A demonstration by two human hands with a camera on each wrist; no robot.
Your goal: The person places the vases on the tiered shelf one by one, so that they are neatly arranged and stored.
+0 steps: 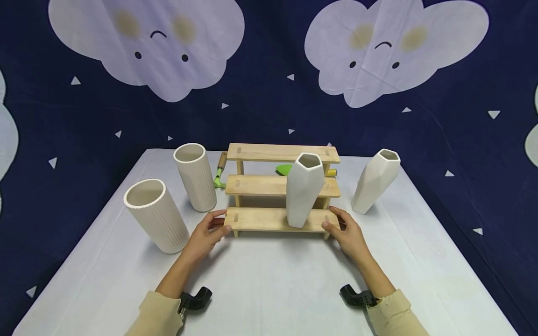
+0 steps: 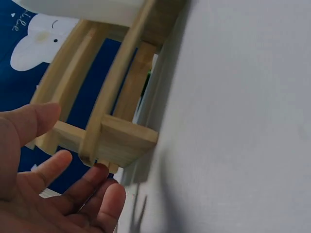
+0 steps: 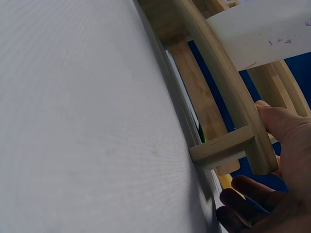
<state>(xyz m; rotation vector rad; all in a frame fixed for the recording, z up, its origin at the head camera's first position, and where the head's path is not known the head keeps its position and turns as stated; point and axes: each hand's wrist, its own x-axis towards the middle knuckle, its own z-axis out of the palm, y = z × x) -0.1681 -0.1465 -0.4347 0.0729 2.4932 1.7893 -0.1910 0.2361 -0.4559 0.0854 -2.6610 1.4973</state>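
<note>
While the stepped wooden rack (image 1: 280,186) stands at the middle of the white table (image 1: 269,289), its bottom step is framed at both ends. The left end is met by the left hand (image 1: 207,234), fingers fairly straight and spread, thumb above the board; no firm grip is shown. The right end is touched by the right hand (image 1: 346,232), thumb laid on the step's edge, fingers loosely curled beneath. A faceted white vase (image 1: 303,190) is carried on that bottom step.
</note>
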